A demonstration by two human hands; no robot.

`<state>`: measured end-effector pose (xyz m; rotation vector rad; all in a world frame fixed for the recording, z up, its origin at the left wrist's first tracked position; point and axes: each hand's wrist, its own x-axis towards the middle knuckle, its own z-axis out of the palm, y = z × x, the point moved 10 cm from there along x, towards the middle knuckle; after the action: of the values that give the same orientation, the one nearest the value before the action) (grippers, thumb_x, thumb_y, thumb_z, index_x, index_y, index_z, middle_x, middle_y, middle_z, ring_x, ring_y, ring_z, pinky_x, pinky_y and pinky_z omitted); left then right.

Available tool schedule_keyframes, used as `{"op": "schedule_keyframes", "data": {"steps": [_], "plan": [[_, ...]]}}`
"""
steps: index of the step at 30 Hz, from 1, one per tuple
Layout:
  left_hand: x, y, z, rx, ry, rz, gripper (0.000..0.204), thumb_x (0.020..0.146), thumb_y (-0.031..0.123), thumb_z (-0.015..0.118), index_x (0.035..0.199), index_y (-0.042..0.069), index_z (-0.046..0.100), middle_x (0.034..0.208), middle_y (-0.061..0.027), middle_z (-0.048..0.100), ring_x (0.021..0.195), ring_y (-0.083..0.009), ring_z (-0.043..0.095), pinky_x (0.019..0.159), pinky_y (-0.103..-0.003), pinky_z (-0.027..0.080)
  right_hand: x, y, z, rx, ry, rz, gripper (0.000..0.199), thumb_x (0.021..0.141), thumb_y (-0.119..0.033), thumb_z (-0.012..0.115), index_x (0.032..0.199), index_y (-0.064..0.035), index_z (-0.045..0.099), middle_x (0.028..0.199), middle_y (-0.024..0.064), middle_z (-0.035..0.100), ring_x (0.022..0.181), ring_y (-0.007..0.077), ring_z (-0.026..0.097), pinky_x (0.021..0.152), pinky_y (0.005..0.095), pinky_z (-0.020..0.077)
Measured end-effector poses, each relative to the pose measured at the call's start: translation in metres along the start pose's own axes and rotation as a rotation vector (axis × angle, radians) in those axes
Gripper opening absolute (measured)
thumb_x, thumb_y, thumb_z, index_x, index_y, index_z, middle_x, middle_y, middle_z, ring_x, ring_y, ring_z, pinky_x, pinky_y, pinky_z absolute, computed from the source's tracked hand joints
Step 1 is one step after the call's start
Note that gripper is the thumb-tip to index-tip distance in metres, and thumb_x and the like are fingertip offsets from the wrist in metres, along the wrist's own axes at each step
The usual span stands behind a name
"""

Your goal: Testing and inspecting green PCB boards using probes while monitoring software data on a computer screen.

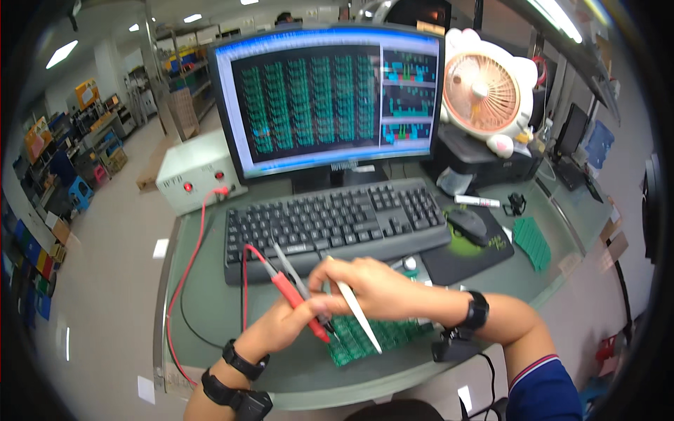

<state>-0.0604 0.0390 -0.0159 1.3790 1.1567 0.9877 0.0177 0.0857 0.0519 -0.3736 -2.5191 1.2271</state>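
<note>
Closed around a red test probe (288,289), my left hand (281,327) is over the near part of the desk. The probe's lower end points down at a green circuit board panel (398,334). My right hand (375,286) grips a slim white stick-like tool (359,318), slanting down across the board. The hands meet at the fingers. A slender grey tool (288,266) rises beside the red probe; which hand bears it, I cannot tell. Part of the board is hidden by my hands, and both tool tips are hard to make out.
Behind my hands lie a black keyboard (337,217) and a mouse (467,226) on its pad. A monitor (309,105) shows a board layout. A white box (200,172) feeds the red lead. Another green board (531,243) and a fan (484,91) are at right.
</note>
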Motion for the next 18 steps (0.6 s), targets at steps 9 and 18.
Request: {"op": "schedule_keyframes", "data": {"steps": [9, 18], "plan": [[0.0, 0.007, 0.003, 0.03, 0.016, 0.002, 0.041, 0.104, 0.034, 0.039, 0.094, -0.001, 0.059, 0.087, -0.0085, 0.062, 0.085, -0.018, 0.059, 0.078, -0.033, 0.048, 0.017, 0.016, -0.005, 0.439, 0.045, 0.156, 0.021, 0.097, -0.024, 0.069, 0.091, -0.0052, 0.061, 0.073, -0.0038, 0.057, 0.065, 0.0024, 0.05, 0.054, 0.0225, 0.038], [0.008, 0.009, 0.009, 0.058, -0.093, 0.038, 0.057, 0.104, 0.051, 0.033, 0.088, 0.002, 0.058, 0.083, -0.0055, 0.06, 0.074, -0.0136, 0.057, 0.073, -0.029, 0.046, -0.064, 0.043, -0.003, 0.577, 0.057, 0.378, 0.031, 0.092, -0.022, 0.075, 0.082, -0.0082, 0.049, 0.068, -0.0017, 0.057, 0.06, 0.0046, 0.055, 0.052, 0.0211, 0.0413]]}}
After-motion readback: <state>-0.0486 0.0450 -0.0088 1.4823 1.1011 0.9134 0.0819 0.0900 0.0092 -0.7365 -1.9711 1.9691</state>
